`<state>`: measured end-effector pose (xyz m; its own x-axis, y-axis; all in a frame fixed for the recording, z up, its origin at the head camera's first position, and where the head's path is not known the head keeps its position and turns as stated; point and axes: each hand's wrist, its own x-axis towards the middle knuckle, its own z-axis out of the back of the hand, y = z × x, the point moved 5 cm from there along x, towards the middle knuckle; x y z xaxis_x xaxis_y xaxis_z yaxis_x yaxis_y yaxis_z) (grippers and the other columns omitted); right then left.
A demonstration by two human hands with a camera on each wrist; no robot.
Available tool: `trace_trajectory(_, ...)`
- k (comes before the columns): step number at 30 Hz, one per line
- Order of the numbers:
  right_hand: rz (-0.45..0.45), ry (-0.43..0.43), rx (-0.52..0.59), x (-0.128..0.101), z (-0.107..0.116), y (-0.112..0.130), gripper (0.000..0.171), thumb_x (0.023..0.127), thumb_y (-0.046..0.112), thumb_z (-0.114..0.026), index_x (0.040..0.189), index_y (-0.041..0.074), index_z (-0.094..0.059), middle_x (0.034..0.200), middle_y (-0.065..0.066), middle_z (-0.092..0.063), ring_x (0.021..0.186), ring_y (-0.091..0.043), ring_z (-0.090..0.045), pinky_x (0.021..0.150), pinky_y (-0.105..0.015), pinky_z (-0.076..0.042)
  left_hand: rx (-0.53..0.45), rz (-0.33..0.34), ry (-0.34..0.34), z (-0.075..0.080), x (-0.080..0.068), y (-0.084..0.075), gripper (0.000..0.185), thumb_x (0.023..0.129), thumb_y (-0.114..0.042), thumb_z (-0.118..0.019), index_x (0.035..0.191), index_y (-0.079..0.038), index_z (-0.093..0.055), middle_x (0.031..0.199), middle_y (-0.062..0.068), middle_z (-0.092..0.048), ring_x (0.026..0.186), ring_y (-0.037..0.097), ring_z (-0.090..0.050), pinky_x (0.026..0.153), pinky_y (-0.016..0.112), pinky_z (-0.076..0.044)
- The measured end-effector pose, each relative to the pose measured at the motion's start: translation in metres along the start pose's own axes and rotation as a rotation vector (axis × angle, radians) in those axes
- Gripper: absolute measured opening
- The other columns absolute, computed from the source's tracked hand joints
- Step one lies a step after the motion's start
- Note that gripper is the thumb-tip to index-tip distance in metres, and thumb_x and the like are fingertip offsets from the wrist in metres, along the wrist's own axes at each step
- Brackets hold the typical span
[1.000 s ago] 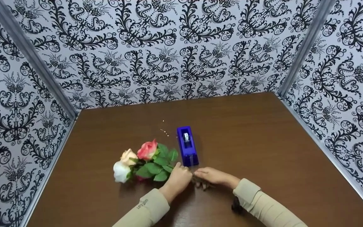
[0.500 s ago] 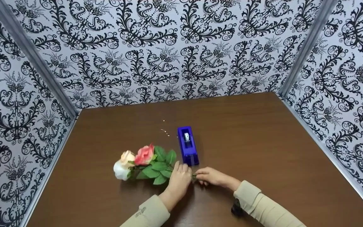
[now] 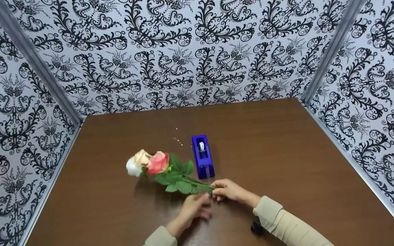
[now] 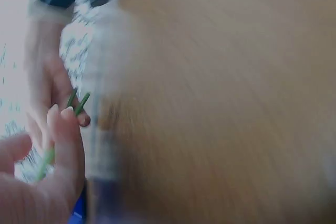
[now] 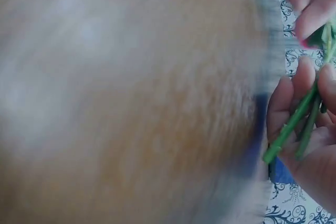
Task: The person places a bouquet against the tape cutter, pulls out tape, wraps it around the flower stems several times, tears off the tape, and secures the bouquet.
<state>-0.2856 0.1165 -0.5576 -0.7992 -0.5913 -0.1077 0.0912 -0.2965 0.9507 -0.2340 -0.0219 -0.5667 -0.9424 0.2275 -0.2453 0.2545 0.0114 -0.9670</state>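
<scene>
My right hand [image 3: 230,190] pinches the green stems of a small bunch of artificial roses. In the right wrist view, several cut stem ends [image 5: 292,125] stick out past the right hand's fingers [image 5: 286,98]. The blooms point left in the head view: a coral-pink rose [image 3: 158,162], a cream rose [image 3: 142,157] and a white rose [image 3: 133,167], with green leaves [image 3: 174,179] below them. My left hand [image 3: 193,207], blurred, is off the stems just below them, its fingers loosely bent with nothing held. The left wrist view shows its thumb and fingers [image 4: 67,140] apart.
A blue tape dispenser [image 3: 204,160] with a tape roll stands just beyond the hands, close to the stems. Small shiny bits [image 3: 178,140] lie left of it on the brown table [image 3: 268,143]. Patterned walls [image 3: 190,61] enclose the back and sides.
My left hand has come off the stems and drawn back toward me. The right hand, over the stem ends earlier, now pinches them, and the blooms have swung up slightly.
</scene>
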Motion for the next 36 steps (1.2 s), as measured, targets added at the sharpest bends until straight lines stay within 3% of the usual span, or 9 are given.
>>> trace_trajectory(3,-0.002,-0.031,0.089,0.001,0.002,-0.003,0.021,0.084,0.001,-0.059,0.097,-0.015,-0.057,0.081,-0.016,-0.064,0.062,-0.009,-0.058,0.06,-0.025,-0.051,-0.315,0.08,-0.085,0.002,0.008,0.007,0.048,0.09,-0.023,-0.056,0.118,0.013,-0.041,0.095,0.014,-0.065,0.077,0.016,-0.064,0.07,0.031,-0.053)
trace_trajectory(7,0.081,-0.064,0.127,0.002,0.004,-0.004,0.023,0.081,0.005,-0.065,0.09,-0.014,-0.056,0.081,-0.013,-0.065,0.067,-0.01,-0.062,0.063,-0.029,-0.054,-0.465,0.089,-0.21,-0.001,0.016,0.007,0.036,0.089,-0.025,-0.058,0.108,0.002,-0.044,0.075,0.0,-0.059,0.065,0.007,-0.055,0.061,0.02,-0.047)
trace_trajectory(11,0.222,-0.124,0.053,0.006,0.006,-0.007,0.018,0.078,0.011,-0.07,0.083,-0.004,-0.06,0.075,-0.006,-0.064,0.066,-0.009,-0.061,0.059,-0.027,-0.052,-0.661,0.061,-0.315,-0.006,0.021,0.001,0.019,0.088,-0.023,-0.06,0.092,-0.007,-0.051,0.059,-0.004,-0.049,0.051,0.005,-0.043,0.051,0.015,-0.038)
trace_trajectory(15,0.182,-0.252,-0.087,0.002,0.006,0.005,0.014,0.071,0.004,-0.072,0.079,-0.004,-0.062,0.075,-0.01,-0.064,0.068,-0.009,-0.055,0.061,-0.023,-0.047,-0.871,-0.003,-0.302,-0.01,0.028,-0.005,0.012,0.09,-0.016,-0.057,0.096,-0.006,-0.055,0.07,-0.003,-0.052,0.055,0.002,-0.045,0.053,0.013,-0.039)
trace_trajectory(19,0.105,-0.251,-0.162,0.004,0.005,0.009,0.014,0.071,-0.001,-0.071,0.082,-0.005,-0.063,0.08,-0.014,-0.064,0.071,-0.011,-0.054,0.063,-0.021,-0.045,-0.907,-0.029,-0.233,-0.01,0.033,-0.005,0.016,0.094,-0.014,-0.048,0.106,-0.004,-0.049,0.084,-0.003,-0.05,0.061,0.0,-0.044,0.057,0.011,-0.036)
trace_trajectory(25,0.038,0.022,-0.141,0.008,0.004,0.013,0.024,0.093,0.015,-0.051,0.106,-0.004,-0.06,0.094,-0.021,-0.064,0.08,-0.023,-0.06,0.072,-0.033,-0.049,-0.877,-0.062,-0.147,-0.004,0.036,-0.004,0.01,0.096,-0.014,-0.046,0.092,-0.012,-0.054,0.081,-0.006,-0.054,0.061,-0.002,-0.045,0.057,0.009,-0.035)
trace_trajectory(28,0.039,0.106,-0.108,0.011,0.003,0.012,0.031,0.098,0.016,-0.04,0.103,-0.008,-0.059,0.087,-0.026,-0.063,0.072,-0.02,-0.06,0.069,-0.035,-0.051,-0.879,-0.065,-0.117,-0.003,0.038,-0.005,0.012,0.095,-0.014,-0.047,0.088,-0.013,-0.055,0.079,-0.007,-0.056,0.06,-0.002,-0.045,0.057,0.009,-0.036)
trace_trajectory(31,0.061,0.091,-0.091,0.014,0.002,0.01,0.026,0.096,0.009,-0.042,0.095,-0.012,-0.058,0.077,-0.023,-0.061,0.064,-0.01,-0.055,0.062,-0.027,-0.049,-0.921,-0.058,-0.11,-0.004,0.037,-0.005,0.01,0.096,-0.013,-0.045,0.092,-0.012,-0.054,0.083,-0.007,-0.057,0.06,-0.001,-0.046,0.057,0.01,-0.037)
trace_trajectory(36,0.111,0.007,-0.122,0.007,0.001,0.029,0.018,0.092,0.0,-0.045,0.089,-0.014,-0.057,0.068,-0.021,-0.055,0.06,-0.009,-0.049,0.057,-0.025,-0.044,-0.961,-0.023,-0.114,-0.008,0.033,-0.002,0.019,0.097,-0.015,-0.043,0.092,-0.009,-0.061,0.084,-0.004,-0.063,0.058,-0.001,-0.048,0.056,0.011,-0.041)
